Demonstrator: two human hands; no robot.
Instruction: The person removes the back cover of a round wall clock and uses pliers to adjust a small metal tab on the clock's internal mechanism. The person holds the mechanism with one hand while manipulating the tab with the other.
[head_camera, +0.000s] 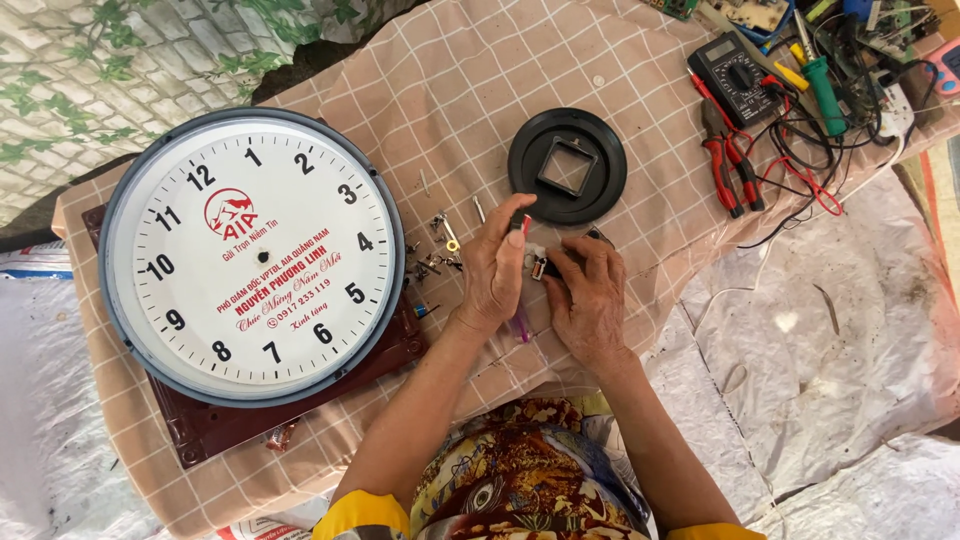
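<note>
Patterned sleeves at bottom centre. Left hand (493, 270) pinches a thin red-tipped tool (525, 226) upright, tip down for fine work. Right hand (588, 300) clamps a small clock movement (541, 264) at centre, steadying it on the checked cloth (460, 90). Loose small parts (437, 252) lie close left; wall clock (252, 256) set aside, centre left.

Bare forearms; short yellow-cuffed sleeves (365, 515); busy brown, orange and blue patterned garment (525, 480).

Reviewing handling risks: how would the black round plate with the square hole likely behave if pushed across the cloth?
The black plate lies flat, so it would probably slide, not roll. It looks like stiff, light plastic. The checked cloth may bunch and drag under it.
</note>
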